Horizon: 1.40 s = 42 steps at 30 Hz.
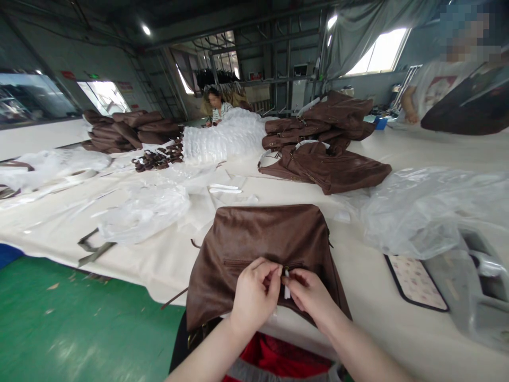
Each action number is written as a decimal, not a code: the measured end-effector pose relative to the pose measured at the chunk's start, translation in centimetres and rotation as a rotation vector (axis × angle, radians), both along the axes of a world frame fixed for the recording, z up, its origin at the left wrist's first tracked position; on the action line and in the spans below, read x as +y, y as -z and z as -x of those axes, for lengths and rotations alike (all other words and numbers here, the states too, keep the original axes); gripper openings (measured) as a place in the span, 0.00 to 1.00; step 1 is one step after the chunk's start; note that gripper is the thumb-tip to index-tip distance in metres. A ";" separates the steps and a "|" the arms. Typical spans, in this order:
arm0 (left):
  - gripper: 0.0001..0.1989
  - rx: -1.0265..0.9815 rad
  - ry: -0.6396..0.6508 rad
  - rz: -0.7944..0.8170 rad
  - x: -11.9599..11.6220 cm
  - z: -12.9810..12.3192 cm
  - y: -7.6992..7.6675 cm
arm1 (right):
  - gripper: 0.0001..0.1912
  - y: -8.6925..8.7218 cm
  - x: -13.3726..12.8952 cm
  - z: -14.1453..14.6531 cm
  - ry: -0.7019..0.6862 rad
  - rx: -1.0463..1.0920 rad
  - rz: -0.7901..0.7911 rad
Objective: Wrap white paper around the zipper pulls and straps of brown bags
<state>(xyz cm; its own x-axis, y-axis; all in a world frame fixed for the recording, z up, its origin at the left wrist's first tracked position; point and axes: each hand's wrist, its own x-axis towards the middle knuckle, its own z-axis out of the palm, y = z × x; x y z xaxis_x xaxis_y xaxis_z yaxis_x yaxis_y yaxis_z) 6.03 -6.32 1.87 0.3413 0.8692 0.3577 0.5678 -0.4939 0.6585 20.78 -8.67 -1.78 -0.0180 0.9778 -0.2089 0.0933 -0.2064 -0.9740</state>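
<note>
A brown leather-like bag [270, 228] lies at the near edge of the white-covered table, with a horizontal zip across its front. Over that zip, my left hand [258, 286] is closed in a pinch at the zip's pull area. My right hand [304, 289] pinches beside it, its fingertips close to those of the left. A small white strip [287, 292] hangs between the hands, at the right fingertips. What exactly the left fingertips hold is too small to make out.
Brown bags are piled at the back [326, 159] and back left [131, 130]. Clear plastic [417, 212] and a patterned phone-like object [415, 281] lie right. A person [218, 109] sits behind white wrapping [225, 138]; another person [433, 85] stands back right.
</note>
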 end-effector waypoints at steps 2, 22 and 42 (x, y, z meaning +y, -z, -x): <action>0.08 0.097 0.024 -0.046 1.5 0.1 -0.9 | 0.11 -0.1 -0.3 0.2 0.018 -0.378 -0.137; 0.08 0.922 0.394 -0.247 6.2 -4.6 -2.9 | 0.11 -0.4 0.5 -3.0 -0.061 -1.142 -0.288; 0.05 0.598 0.185 -0.141 6.5 -3.7 0.5 | 0.07 -1.0 4.0 -5.8 -0.206 -1.055 -0.200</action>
